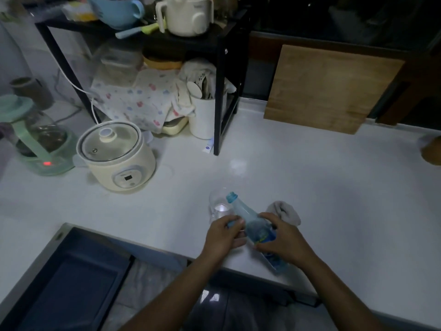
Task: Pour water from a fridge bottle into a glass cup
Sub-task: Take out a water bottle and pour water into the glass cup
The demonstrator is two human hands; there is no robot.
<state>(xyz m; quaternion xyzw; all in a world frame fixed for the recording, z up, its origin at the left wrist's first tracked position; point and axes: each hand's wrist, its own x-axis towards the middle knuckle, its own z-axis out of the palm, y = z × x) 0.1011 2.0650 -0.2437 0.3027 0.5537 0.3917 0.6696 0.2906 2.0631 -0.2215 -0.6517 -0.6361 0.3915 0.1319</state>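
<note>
While the clear plastic bottle with the blue label (256,229) is tilted over the white countertop (310,187), you hold it with 2 hands near the front edge of that surface. Your right hand (282,237) wraps around the labelled lower body of the bottle, fingers curled over it in a firm grasp. Your left hand (224,237) closes on the bottle's upper body, with the fingertips (239,221) pressed against the plastic just below the shoulder. The bottle leans up and to the left, and its blue neck (232,196) points toward the clear glass cup (220,206). The neck overlaps the cup's right rim in this view; you cannot tell whether they touch. The cup stands upright on the countertop, just beyond your left hand. A crumpled grey cloth (285,211) lies on the countertop just behind your right hand. Well apart, to the left, a cream electric cooker with a glass lid (117,156) stands beside a green-based kettle (40,139). A wooden cutting board (329,89) leans at the rear.
</note>
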